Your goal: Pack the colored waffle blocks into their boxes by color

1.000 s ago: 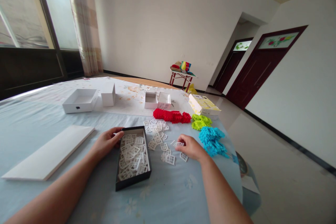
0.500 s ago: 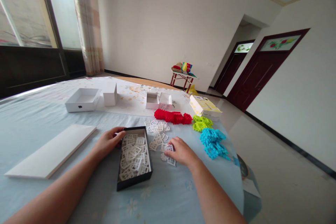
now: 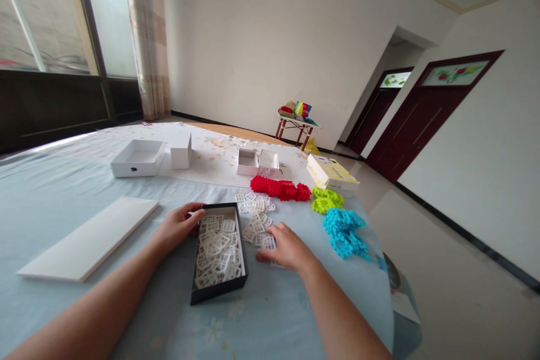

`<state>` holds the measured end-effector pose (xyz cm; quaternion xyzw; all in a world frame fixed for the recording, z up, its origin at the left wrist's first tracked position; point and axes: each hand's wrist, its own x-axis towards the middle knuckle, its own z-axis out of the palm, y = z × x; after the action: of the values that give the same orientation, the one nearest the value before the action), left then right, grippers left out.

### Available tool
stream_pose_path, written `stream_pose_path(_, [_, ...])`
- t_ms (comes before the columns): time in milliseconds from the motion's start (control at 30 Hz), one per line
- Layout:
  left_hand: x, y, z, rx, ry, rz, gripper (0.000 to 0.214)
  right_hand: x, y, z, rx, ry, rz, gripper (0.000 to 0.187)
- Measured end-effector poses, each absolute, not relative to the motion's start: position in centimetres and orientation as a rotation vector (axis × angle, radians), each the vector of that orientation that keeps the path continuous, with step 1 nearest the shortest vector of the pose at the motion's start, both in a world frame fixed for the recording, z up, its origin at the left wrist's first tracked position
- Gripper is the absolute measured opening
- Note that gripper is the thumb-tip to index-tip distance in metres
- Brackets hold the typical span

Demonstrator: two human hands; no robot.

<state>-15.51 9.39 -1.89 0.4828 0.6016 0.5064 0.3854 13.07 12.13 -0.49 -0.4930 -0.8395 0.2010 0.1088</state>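
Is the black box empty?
No, the black box is full of little white pieces, and the left hand rests on its edge.

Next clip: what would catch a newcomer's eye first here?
Probably the three bright heaps of plastic pieces on the pale blue tablecloth: red pile, lime-green pile and cyan pile, right of centre. Nearer, the left hand rests on the rim of a black tray full of white lattice pieces, while the right hand lies flat on loose white pieces beside it.
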Motion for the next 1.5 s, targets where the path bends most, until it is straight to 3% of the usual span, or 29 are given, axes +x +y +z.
stream_pose_path(400, [-15.3,9.2,-1.4,1.240,1.574,1.285,0.040,12.8,12.0,-0.3,-1.389,-2.462,0.629,0.037])
stream_pose_path(1267, [-15.7,9.6,-2.2,1.226,1.518,1.295,0.043,12.1,12.6,-1.1,-1.220,-2.293,0.872,0.043])
stream_pose_path(1500, [-15.6,9.5,-2.0,1.229,1.520,1.289,0.042,11.6,12.3,-1.4,-1.124,-2.282,0.860,0.032])
